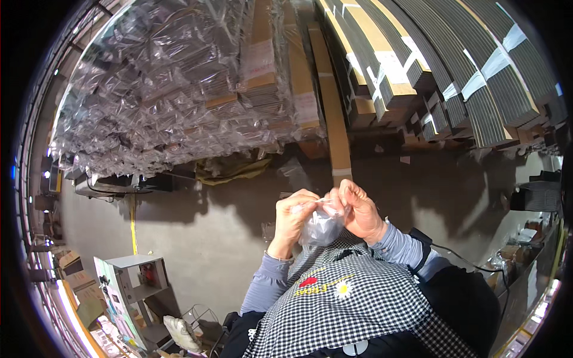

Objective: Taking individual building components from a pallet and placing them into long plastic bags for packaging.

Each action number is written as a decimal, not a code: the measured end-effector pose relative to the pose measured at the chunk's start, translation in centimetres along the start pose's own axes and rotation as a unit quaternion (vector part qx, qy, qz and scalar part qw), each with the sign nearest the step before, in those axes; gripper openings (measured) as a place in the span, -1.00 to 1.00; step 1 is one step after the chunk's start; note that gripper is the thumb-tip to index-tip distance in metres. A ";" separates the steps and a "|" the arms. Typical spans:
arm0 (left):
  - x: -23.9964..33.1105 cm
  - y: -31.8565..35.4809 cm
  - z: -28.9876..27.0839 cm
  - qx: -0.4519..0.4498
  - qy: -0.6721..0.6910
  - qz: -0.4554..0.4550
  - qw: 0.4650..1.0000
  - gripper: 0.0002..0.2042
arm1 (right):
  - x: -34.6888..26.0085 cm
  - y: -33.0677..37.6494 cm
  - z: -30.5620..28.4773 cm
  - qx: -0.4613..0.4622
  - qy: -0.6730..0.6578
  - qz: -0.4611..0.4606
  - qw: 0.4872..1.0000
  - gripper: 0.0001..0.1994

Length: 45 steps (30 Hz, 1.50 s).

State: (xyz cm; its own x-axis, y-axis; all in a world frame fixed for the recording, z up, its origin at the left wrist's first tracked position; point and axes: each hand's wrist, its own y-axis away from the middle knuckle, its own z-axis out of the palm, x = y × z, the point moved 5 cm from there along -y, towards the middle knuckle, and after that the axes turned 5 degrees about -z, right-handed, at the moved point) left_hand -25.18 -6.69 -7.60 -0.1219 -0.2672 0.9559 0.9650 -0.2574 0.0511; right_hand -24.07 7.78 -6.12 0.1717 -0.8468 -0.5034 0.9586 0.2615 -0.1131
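A small clear plastic bag (322, 229) hangs in front of my checked apron (352, 292), its body puffed out and holding something greyish that I cannot make out. My left hand (290, 219) pinches the bag's gathered top on the left side. On the other side, my right hand (360, 210) is closed on the same top edge, fingers curled and thumb up. The two hands are almost touching, with the twisted mouth of the bag between them. Behind them a long flat cardboard piece (338, 143) reaches away toward the stacks.
Cardboard bundles wrapped in clear film (179, 89) are piled at the far left. Strapped stacks of flat cardboard (471, 77) stand at the far right. A grey shelf unit (140, 292) is at the lower left, beside a yellow floor line (133, 227). A black cable (465, 258) runs from my right arm.
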 end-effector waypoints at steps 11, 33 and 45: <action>-17.4 -0.6 -3.0 -0.235 -0.439 -0.053 0.865 -0.82 | 1.0 5.8 -21.6 -0.054 0.673 0.236 0.699 -0.82; -25.4 -14.9 -2.8 0.001 -0.461 -0.077 0.884 -0.80 | 1.6 -0.7 -31.6 0.290 0.744 0.029 0.602 -0.82; -31.7 -15.6 -1.9 0.105 -0.246 -0.218 0.939 -0.90 | 2.1 -2.1 -40.2 0.433 0.216 0.190 0.854 -0.79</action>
State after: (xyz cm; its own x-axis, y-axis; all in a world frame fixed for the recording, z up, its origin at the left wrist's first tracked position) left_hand -36.82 4.02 -39.20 -0.4429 0.2957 0.8464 0.8795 -0.0400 0.4742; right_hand -34.84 24.07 -41.43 0.5866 -0.4787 -0.6532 0.6935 -0.1195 0.7104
